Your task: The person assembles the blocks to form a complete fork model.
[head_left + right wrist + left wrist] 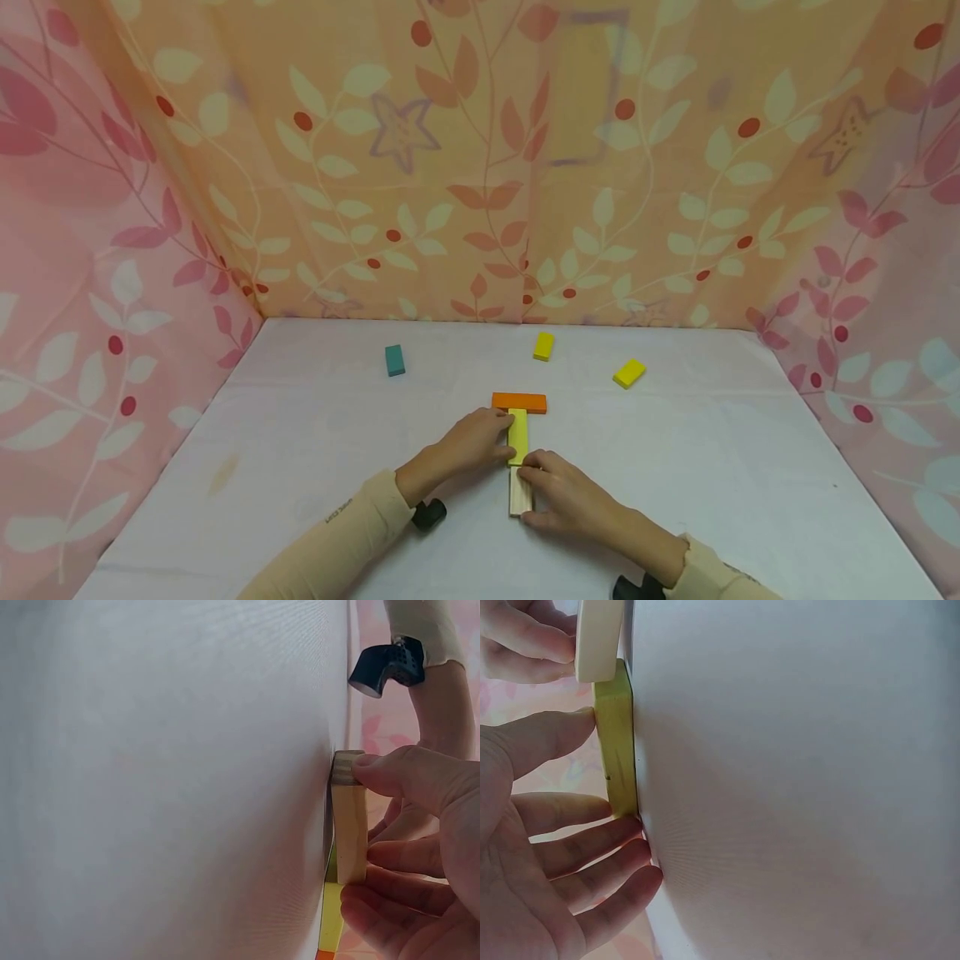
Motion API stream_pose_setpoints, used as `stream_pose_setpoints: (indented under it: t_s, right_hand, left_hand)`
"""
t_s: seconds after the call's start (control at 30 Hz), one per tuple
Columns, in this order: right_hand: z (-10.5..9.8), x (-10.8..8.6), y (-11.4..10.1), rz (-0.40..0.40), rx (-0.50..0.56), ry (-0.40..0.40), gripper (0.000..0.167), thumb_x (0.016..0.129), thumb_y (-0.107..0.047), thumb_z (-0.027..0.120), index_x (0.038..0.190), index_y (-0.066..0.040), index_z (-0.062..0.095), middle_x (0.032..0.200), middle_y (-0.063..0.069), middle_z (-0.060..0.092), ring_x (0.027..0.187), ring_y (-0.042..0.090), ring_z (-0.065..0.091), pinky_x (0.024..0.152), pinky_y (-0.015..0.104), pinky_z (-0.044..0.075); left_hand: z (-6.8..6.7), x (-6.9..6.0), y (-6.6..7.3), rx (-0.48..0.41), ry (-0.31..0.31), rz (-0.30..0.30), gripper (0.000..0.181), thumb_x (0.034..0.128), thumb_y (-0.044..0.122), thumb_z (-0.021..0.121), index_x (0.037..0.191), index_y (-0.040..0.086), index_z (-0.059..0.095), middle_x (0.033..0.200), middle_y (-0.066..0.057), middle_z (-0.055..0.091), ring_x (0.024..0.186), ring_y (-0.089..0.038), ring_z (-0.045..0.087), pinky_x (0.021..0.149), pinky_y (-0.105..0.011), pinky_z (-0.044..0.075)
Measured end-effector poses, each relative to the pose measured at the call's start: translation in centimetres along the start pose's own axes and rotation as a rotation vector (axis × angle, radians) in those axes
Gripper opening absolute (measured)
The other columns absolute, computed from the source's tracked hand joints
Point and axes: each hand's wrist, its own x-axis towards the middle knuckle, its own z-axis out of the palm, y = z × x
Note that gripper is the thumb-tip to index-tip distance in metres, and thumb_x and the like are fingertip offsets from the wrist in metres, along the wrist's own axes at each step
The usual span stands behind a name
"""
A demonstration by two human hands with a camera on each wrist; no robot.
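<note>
A yellow wooden block (518,437) lies lengthwise on the white table, its far end against an orange block (519,403) set crosswise. My left hand (474,439) pinches the yellow block by its long side, thumb near one end and index finger near the other; its remaining fingers reach the tabletop in the left wrist view. My right hand (570,493) holds a plain wood block (350,825) between thumb and fingers, in line with the yellow block's near end. A dark gap under the plain block suggests it is slightly raised.
Farther back on the table (300,467) lie a teal block (394,360) and two small yellow blocks, one near the middle (543,347) and one to the right (629,374). Patterned curtains (480,167) enclose the back and sides. Both wrists carry dark camera mounts (429,515).
</note>
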Motion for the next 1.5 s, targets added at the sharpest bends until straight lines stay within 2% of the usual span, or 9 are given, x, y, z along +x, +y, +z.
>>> stream_pose_setpoints:
  t_s: [0.2, 0.57, 1.17, 1.5]
  right_hand:
    - [0.02, 0.09, -0.03, -0.004, -0.001, 0.002, 0.05, 0.076, -0.03, 0.083, 0.115, -0.001, 0.068, 0.115, 0.005, 0.06, 0.099, 0.013, 0.058, 0.086, 0.024, 0.055]
    - [0.03, 0.29, 0.03, -0.048, -0.035, 0.022, 0.049, 0.077, -0.03, 0.082, 0.113, 0.0, 0.068, 0.115, 0.006, 0.06, 0.099, 0.013, 0.057, 0.084, 0.022, 0.055]
    - [0.04, 0.44, -0.03, -0.022, -0.052, -0.005, 0.047, 0.078, -0.031, 0.081, 0.113, -0.001, 0.069, 0.114, 0.005, 0.06, 0.097, 0.012, 0.057, 0.083, 0.022, 0.055]
    - [0.01, 0.46, 0.0, -0.033, -0.076, -0.009, 0.046, 0.079, -0.032, 0.08, 0.112, -0.001, 0.07, 0.114, 0.004, 0.059, 0.096, 0.011, 0.057, 0.08, 0.021, 0.054]
  left_hand:
    - [0.1, 0.1, -0.05, -0.003, -0.012, -0.016, 0.055, 0.0885, 0.036, 0.071, 0.136, 0.01, 0.058, 0.135, -0.006, 0.061, 0.122, -0.022, 0.057, 0.106, -0.038, 0.047]
    - [-0.07, 0.05, 0.05, 0.007, -0.01, -0.01, 0.055, 0.0878, 0.035, 0.072, 0.135, 0.009, 0.058, 0.135, -0.007, 0.061, 0.122, -0.023, 0.057, 0.105, -0.038, 0.047]
    - [-0.16, -0.14, 0.17, 0.017, -0.005, 0.005, 0.053, 0.0881, 0.034, 0.072, 0.134, 0.009, 0.059, 0.134, -0.007, 0.061, 0.121, -0.023, 0.057, 0.105, -0.037, 0.048]
    - [-0.43, -0.32, 0.3, 0.028, -0.003, 0.014, 0.054, 0.0883, 0.034, 0.072, 0.134, 0.008, 0.058, 0.134, -0.008, 0.061, 0.121, -0.023, 0.057, 0.105, -0.037, 0.048]
